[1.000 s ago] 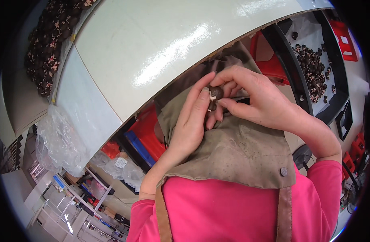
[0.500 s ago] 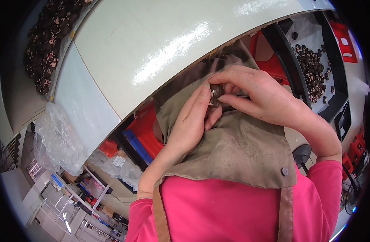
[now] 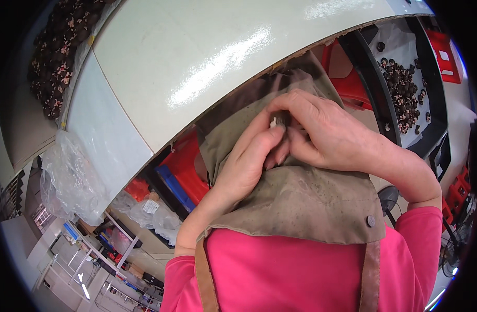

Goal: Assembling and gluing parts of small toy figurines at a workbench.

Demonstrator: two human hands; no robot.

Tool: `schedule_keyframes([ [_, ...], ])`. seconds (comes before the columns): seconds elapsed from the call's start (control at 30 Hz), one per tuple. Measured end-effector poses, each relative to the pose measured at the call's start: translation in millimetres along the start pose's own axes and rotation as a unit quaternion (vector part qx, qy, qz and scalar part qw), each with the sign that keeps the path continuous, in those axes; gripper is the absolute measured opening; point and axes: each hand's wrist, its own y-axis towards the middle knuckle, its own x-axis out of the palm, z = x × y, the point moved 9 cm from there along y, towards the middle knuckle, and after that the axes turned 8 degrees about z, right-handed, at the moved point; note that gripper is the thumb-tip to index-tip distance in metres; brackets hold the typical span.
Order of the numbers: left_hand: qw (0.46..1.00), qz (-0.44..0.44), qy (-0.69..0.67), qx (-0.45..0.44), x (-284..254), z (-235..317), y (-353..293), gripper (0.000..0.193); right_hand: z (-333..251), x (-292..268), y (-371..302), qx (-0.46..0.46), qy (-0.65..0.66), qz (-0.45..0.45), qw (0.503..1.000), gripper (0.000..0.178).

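Above my olive-brown apron (image 3: 311, 203), my two hands meet around a small dark brown rounded piece (image 3: 283, 118) with a pale patch on its side. My left hand (image 3: 249, 156) is closed on it from the left, thumb bent toward the piece. From the other side my right hand (image 3: 332, 132) is closed on it too, index finger arched over the top and thumb below. Fingers cover most of the piece, so its exact kind is not clear.
A glossy white tabletop (image 3: 160, 62) spans the space ahead. Dark round pieces with pinkish bits (image 3: 56, 62) are heaped at far left; similar ones (image 3: 402, 93) lie in a black tray (image 3: 436, 67) at right. Clear plastic bags (image 3: 72, 177) hang at left, near a red stool (image 3: 189, 166).
The fingers have closed further around the dark piece, hiding more of it. My left thumb has bent down from its upright position, and my right hand has shifted slightly lower.
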Motion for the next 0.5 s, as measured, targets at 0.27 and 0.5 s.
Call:
schedule_keyframes([
  [0.27, 0.999, -0.051, -0.016, 0.000, -2, 0, -1, 0.053, -3, -7, 1, 0.020, 0.054, -0.018, 0.998, 0.033],
  [0.5, 0.997, -0.010, 0.079, 0.013, -1, 4, -5, 0.062, -8, -10, 5, 0.011, 0.034, -0.042, 0.998, 0.036],
])
